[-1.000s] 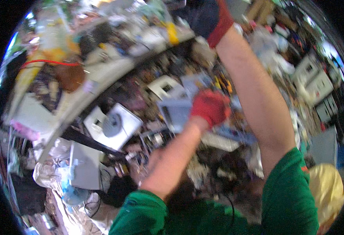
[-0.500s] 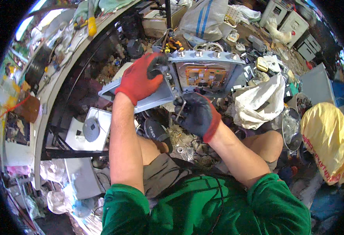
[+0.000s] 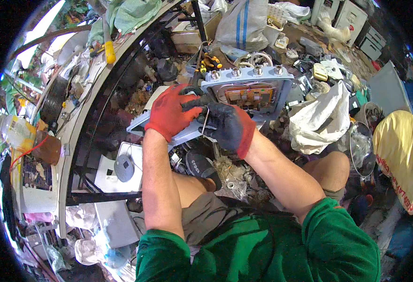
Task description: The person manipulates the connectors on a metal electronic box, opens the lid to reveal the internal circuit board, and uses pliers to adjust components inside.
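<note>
A grey metal box (image 3: 284, 91) stands opened in front of me, an orange circuit board (image 3: 249, 95) inside and several round metal connectors along its top edge. Its lid (image 3: 180, 137) hangs out to the left. My left hand (image 3: 176, 112), in a red and black glove, lies over the lid with its fingers bent around the edge by the hinge side. Close beside it, my right hand (image 3: 227, 124), in a matching glove, is closed on a thin metal rod (image 3: 205, 120) held upright near the lid's edge. The fingertips of both hands nearly meet, and what lies between them is hidden.
Yellow-and-black handled tools (image 3: 211, 62) lie behind the box. A white sack (image 3: 321, 122) and a yellow bag (image 3: 399, 157) are on the right. Left, a bench frame (image 3: 86, 103) curves past; a white panel (image 3: 117, 176) leans below. A chicken (image 3: 333, 30) stands far right.
My right hand has moved up and left with the metal rod, from below the box to the lid's edge beside my left hand. My left hand sits slightly lower. The whole view has shifted a little.
</note>
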`<state>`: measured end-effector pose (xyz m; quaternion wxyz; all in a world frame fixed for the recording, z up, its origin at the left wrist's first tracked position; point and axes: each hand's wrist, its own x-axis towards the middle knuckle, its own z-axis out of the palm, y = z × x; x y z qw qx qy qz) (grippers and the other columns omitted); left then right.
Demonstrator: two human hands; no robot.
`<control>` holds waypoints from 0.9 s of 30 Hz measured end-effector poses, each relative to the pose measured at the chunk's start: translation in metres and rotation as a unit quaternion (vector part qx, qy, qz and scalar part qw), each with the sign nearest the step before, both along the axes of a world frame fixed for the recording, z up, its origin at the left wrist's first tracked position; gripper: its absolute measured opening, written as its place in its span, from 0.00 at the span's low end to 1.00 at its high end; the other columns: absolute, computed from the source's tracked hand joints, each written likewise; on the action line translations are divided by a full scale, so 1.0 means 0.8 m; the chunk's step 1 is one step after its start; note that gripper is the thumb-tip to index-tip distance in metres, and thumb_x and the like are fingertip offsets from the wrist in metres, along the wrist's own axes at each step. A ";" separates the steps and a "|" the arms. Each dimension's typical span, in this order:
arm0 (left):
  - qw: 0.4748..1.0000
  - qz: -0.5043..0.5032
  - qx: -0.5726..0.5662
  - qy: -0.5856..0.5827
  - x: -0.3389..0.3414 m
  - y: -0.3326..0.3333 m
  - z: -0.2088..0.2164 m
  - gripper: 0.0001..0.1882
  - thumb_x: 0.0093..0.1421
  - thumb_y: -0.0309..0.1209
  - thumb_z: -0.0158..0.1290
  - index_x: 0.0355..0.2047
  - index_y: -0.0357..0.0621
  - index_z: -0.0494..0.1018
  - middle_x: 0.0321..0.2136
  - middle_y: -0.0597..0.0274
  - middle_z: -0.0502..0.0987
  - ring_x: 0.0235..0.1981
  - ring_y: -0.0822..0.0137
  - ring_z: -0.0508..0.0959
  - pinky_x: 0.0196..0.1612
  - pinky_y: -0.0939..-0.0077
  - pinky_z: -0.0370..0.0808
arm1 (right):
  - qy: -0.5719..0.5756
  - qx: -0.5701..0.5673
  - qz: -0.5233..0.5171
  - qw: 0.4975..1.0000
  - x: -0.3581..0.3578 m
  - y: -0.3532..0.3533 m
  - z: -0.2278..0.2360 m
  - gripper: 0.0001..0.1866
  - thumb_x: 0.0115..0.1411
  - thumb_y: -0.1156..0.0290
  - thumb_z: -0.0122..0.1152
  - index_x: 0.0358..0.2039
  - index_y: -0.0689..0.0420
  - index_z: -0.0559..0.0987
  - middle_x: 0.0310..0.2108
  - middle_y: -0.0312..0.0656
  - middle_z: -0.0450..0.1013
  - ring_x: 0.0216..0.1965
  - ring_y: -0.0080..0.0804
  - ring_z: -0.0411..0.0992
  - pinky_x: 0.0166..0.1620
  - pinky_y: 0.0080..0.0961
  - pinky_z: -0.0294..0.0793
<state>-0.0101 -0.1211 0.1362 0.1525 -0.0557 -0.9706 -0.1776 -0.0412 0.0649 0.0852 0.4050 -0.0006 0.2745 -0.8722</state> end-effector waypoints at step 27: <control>0.997 -0.026 0.063 0.042 0.000 0.002 0.007 0.22 0.57 0.33 0.53 0.53 0.56 0.74 0.49 0.57 0.78 0.51 0.51 0.76 0.55 0.58 0.72 | 0.475 0.569 -0.087 0.666 -0.011 0.019 0.029 0.14 0.59 0.61 0.58 0.40 0.55 0.82 0.34 0.50 0.79 0.38 0.51 0.77 0.43 0.42 0.73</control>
